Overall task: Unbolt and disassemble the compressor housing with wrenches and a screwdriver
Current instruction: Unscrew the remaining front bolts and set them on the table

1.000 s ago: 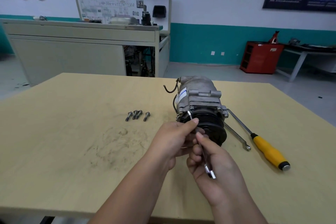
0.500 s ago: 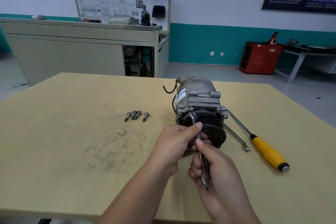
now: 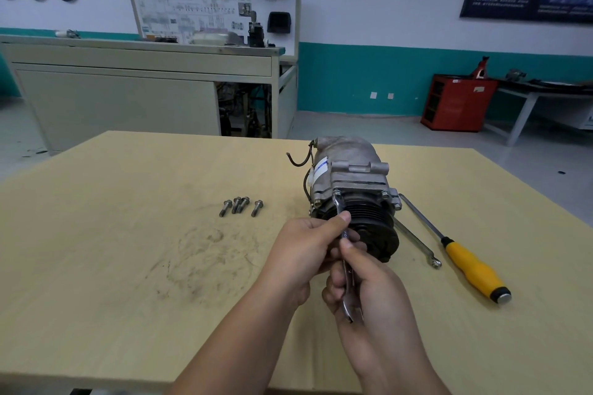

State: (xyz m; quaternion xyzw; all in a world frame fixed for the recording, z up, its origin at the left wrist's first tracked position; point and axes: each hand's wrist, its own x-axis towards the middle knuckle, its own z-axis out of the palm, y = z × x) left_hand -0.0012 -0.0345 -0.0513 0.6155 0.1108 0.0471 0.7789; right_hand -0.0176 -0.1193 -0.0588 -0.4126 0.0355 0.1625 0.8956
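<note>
Steel wrench [image 3: 338,202] runs up from my two hands to a bolt head on the near-left rim of the compressor [image 3: 349,176]. It lies on its side on the counter [image 3: 128,266], right of centre, pulley [image 3: 372,221] end toward me. My left hand [image 3: 305,250] pinches the shank just under the wrench head, thumb on top. My right hand [image 3: 369,285] is curled round the lower handle. Step in hand, my read: loosening a housing bolt. Four bolts [image 3: 240,206] lie together left of the compressor, apart from it, so part of the unbolting looks done. More heads show on the housing. A second wrench [image 3: 417,245] and a yellow-handled screwdriver [image 3: 471,269] lie just right of the pulley, untouched. Next move likely needs the wrench head kept square, a swing of the handle, and the body braced, since neither hand holds it and it could roll. Whether the head is fully seated, can't tell.
</note>
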